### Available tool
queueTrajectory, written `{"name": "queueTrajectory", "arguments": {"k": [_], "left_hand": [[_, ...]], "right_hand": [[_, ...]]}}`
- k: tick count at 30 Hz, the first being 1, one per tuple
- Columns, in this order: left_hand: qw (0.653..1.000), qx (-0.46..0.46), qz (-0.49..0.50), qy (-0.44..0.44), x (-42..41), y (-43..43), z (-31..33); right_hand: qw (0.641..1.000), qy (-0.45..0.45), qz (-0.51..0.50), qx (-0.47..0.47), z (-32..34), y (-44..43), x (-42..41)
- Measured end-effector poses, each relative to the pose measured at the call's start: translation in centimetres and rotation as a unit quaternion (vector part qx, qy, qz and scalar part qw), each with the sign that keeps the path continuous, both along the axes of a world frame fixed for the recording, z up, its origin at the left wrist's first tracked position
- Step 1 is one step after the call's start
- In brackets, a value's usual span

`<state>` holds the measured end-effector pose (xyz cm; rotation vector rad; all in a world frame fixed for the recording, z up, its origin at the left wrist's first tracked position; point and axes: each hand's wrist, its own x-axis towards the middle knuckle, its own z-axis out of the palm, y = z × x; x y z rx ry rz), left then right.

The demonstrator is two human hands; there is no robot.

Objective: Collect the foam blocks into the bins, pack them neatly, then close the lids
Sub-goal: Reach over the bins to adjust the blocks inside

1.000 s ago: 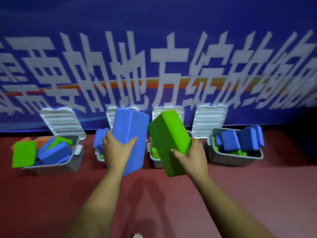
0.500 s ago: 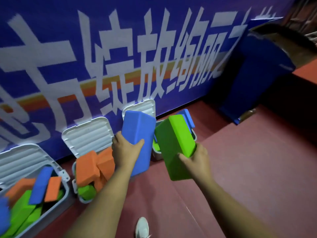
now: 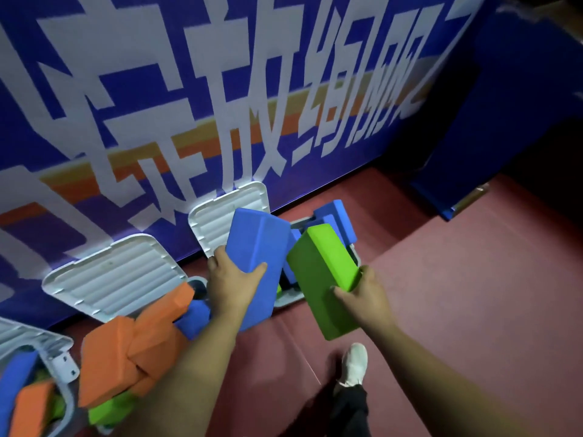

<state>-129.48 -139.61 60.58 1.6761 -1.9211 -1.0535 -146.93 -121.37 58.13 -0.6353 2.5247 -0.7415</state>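
Observation:
My left hand (image 3: 232, 285) grips a blue foam block (image 3: 257, 247), held up on end above the floor. My right hand (image 3: 367, 298) grips a green foam block (image 3: 321, 272) beside it, tilted to the right. Both blocks hang just in front of the rightmost grey bin (image 3: 288, 299), which holds several blue blocks (image 3: 334, 219); its white lid (image 3: 220, 219) leans open against the banner. Left of it, another bin is heaped with orange blocks (image 3: 135, 342) and a green one, its lid (image 3: 116, 279) open too.
A third open bin (image 3: 63, 367) with blue and orange blocks sits at the bottom left. A blue banner wall (image 3: 284, 89) runs behind the bins. A blue stand (image 3: 504, 121) rises at right. My white shoe (image 3: 355, 364) stands on the red floor (image 3: 457, 294).
The view has swung right and closer along the row of bins. Both hands still hold their blocks, which are now over the rightmost bin.

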Motion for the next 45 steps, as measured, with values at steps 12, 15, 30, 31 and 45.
{"name": "queueTrajectory", "arguments": {"k": [12,15,30,31,45], "left_hand": [[0.994,-0.001,0.105,-0.035,-21.8,-6.6,-18.2],[0.994,0.011,0.105,-0.02,-25.9,-7.1,-23.4],[0.947,0.145,0.196,0.211,-35.3,-9.3,-37.0],[0.943,0.169,0.174,0.229,-36.2,-9.6,-37.1],[0.978,0.193,-0.029,0.075,-44.1,-11.8,-40.9]], "right_hand": [[0.983,-0.086,0.133,0.091,-23.6,-14.4,-26.7],[0.975,-0.13,0.164,0.077,-30.1,-16.8,-29.5],[0.932,-0.329,-0.067,-0.135,-39.9,-17.6,-36.1],[0.913,-0.367,-0.079,-0.162,-39.2,-18.1,-36.9],[0.982,-0.171,-0.018,-0.077,-39.9,-20.4,-39.6]]}}
